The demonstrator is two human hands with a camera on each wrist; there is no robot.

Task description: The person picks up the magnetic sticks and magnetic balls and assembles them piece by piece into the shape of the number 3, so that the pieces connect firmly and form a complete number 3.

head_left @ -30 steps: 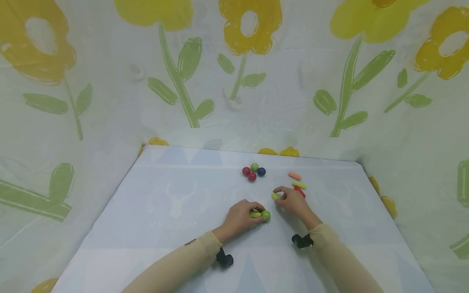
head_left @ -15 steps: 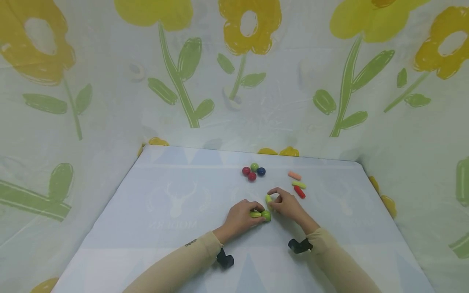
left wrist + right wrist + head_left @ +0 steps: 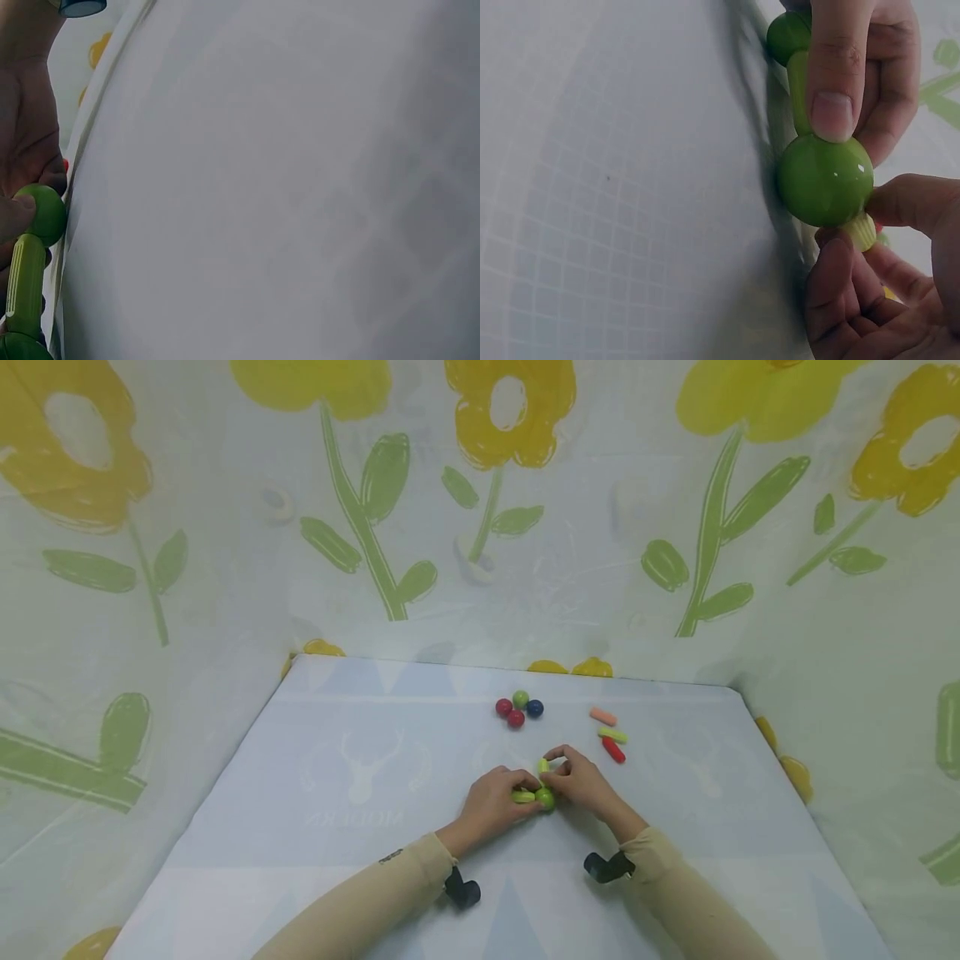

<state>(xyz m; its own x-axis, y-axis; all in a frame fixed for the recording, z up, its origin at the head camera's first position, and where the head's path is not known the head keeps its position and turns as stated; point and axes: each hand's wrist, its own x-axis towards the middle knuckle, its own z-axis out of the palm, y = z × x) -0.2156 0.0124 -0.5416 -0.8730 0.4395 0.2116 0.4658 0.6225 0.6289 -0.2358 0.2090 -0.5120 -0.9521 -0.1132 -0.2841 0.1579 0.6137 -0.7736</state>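
Observation:
In the head view my left hand (image 3: 495, 799) holds a piece made of a yellow-green rod (image 3: 522, 797) with a glossy green ball (image 3: 544, 799) at its end. A second green ball (image 3: 22, 348) sits at the rod's other end in the left wrist view. My right hand (image 3: 588, 785) pinches another yellow-green rod (image 3: 543, 767) between thumb and fingers. In the right wrist view this ribbed rod (image 3: 861, 233) meets the near ball (image 3: 826, 181), while the left thumb presses on that ball. How deep the rod sits cannot be seen.
Beyond the hands lie two red balls (image 3: 516, 718), a green ball (image 3: 521, 699) and a dark blue ball (image 3: 535, 708). To the right are an orange rod (image 3: 603, 717), a yellow-green rod (image 3: 612, 735) and a red rod (image 3: 613, 750). A flowered curtain (image 3: 570, 568) surrounds the table (image 3: 360, 843).
My right hand has moved left with its rod, bringing the rod's end to the green ball and turning it more upright in the head view. My left hand has stayed in place.

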